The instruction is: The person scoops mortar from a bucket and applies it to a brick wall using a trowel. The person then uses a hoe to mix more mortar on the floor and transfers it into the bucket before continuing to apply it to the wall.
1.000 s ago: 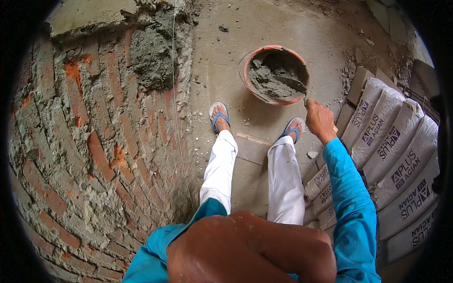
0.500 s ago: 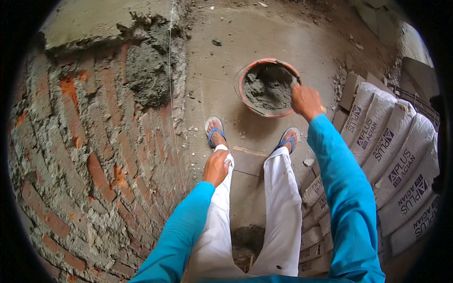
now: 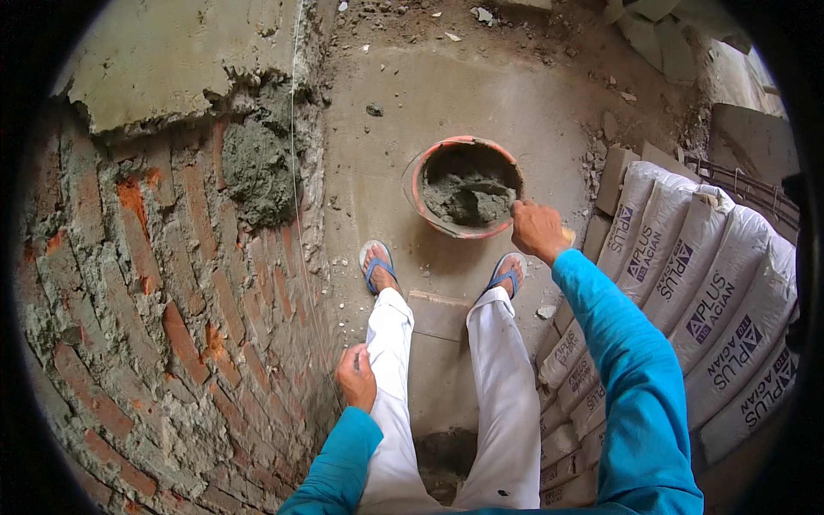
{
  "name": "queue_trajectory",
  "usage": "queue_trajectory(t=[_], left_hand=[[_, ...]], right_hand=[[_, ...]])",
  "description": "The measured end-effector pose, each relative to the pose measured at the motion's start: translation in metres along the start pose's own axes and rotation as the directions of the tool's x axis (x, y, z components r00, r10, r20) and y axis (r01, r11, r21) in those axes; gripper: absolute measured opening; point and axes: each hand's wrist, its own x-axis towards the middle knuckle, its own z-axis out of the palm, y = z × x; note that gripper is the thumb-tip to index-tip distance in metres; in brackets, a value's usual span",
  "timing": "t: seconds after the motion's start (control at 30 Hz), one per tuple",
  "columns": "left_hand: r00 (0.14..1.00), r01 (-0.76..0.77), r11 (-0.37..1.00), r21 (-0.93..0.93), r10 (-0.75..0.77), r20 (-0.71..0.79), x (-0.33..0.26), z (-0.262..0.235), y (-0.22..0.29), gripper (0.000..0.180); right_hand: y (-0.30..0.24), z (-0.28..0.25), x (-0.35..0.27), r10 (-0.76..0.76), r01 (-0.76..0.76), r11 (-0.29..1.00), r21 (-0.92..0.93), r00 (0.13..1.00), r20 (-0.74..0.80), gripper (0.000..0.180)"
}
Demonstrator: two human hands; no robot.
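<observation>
My right hand (image 3: pixel 538 230) is wrapped round the handle of a trowel (image 3: pixel 568 235); the pale handle end shows behind my fist. The trowel's blade reaches over the bucket's right rim into grey mortar (image 3: pixel 459 199) and is partly buried there. Standing on the floor ahead of my feet, the round bucket (image 3: pixel 417 190) has a reddish-orange rim smeared with mortar. Beside my left shin, close to the brick wall, my left hand (image 3: pixel 355 378) hangs with curled fingers, and no object shows in it.
On the left is a brick wall (image 3: pixel 183 343) with a smooth plastered patch (image 3: pixel 172 64), a fresh mortar lump (image 3: pixel 257 172) and a taut string (image 3: pixel 296 129). White printed sacks (image 3: pixel 687 275) are stacked on the right. A flat tile (image 3: pixel 436 318) lies between my feet.
My left hand has come off my left knee and moved down beside the leg. The right hand has drawn slightly back with the trowel, whose blade now shows in the mortar. The view has shifted.
</observation>
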Motion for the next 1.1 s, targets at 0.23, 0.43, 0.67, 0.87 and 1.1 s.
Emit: queue_trajectory(t=[0.23, 0.43, 0.67, 0.87, 1.1], left_hand=[[0.993, -0.017, 0.992, 0.129, 0.032, -0.115, -0.017, -0.005, -0.006, 0.017], [0.992, 0.054, 0.987, 0.152, -0.036, -0.118, -0.041, 0.005, -0.017, 0.015], [0.989, 0.006, 0.977, 0.215, 0.026, -0.143, -0.047, 0.007, -0.003, 0.016], [0.983, 0.037, 0.994, 0.105, -0.017, -0.184, -0.051, 0.014, 0.0, 0.018], [0.978, 0.022, 0.987, 0.159, 0.012, -0.209, 0.021, -0.012, -0.017, 0.025]], right_hand=[[-0.042, 0.036, 0.032, 0.147, -0.223, 0.911, 0.346, 0.962, 0.232, 0.034], [-0.017, 0.073, 0.031, -0.062, -0.302, 0.666, 0.682, 0.889, 0.454, 0.044], [0.019, 0.098, 0.015, -0.111, 0.046, 0.807, 0.588, 0.991, 0.075, 0.041], [0.029, 0.083, 0.0, -0.048, 0.013, 0.751, 0.66, 0.998, 0.035, 0.037], [-0.037, 0.022, -0.055, 0.049, 0.034, 0.485, 0.874, 0.997, -0.066, 0.028]])
